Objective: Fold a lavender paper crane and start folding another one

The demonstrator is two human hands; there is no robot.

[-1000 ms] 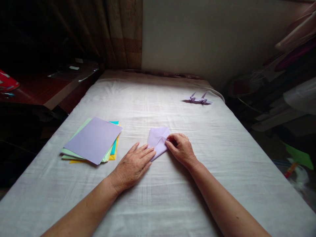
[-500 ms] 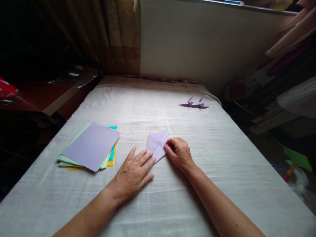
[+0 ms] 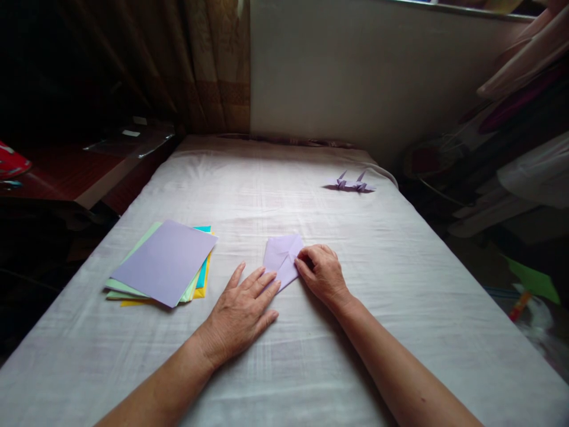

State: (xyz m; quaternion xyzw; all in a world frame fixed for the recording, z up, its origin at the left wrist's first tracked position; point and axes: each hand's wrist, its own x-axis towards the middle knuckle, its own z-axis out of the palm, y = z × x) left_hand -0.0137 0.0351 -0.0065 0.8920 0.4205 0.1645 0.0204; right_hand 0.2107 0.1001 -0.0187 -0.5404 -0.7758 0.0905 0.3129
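Observation:
A piece of folded purple paper [image 3: 283, 254] lies flat on the cloth-covered surface, with crease lines and overlapping flaps showing. My left hand [image 3: 242, 314] rests flat with its fingers spread, the fingertips pressing on the paper's lower left edge. At the right edge, thumb and forefinger of my right hand [image 3: 322, 273] are pinched on the paper; its other fingers curl inward. The fingertips of my left hand cover the paper's lower left corner.
A stack of coloured sheets, purple sheet [image 3: 166, 261] uppermost, lies to the left. Two joined purple origami birds [image 3: 353, 182] stand at the far right. A pale sheet [image 3: 400, 332] covers the surface. Past its left edge stands a dark red table [image 3: 57, 178].
Both hands and the folded paper stay almost in place. The whole view has shifted very slightly.

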